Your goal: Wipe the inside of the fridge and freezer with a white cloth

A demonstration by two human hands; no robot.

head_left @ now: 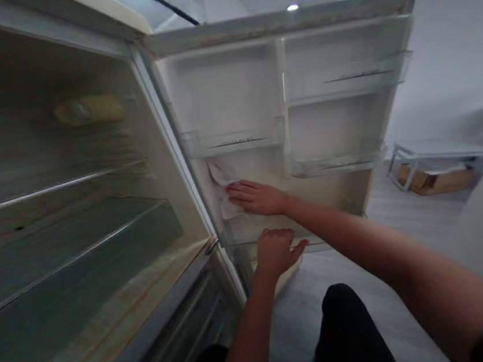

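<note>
My right hand (258, 197) lies with fingers stretched over a white cloth (222, 173), pressing it against the inner panel of the open fridge door (230, 83). Part of the cloth is hidden under the fingers. Whether it is fabric or paper I cannot tell. Lower down, my left hand (276, 251) is curled over the rim of the bottom door bin (242, 240), its thumb pointing to the right. A clear door bin (241, 140) is fixed just above my right hand.
On the left is the fridge interior with glass shelves (79, 252) and a yellowish packet (91, 110) at the back. Two more clear bins (337, 161) line the door's right half. Beyond the door, a metal-framed table (442, 146) stands over a cardboard box (437, 177).
</note>
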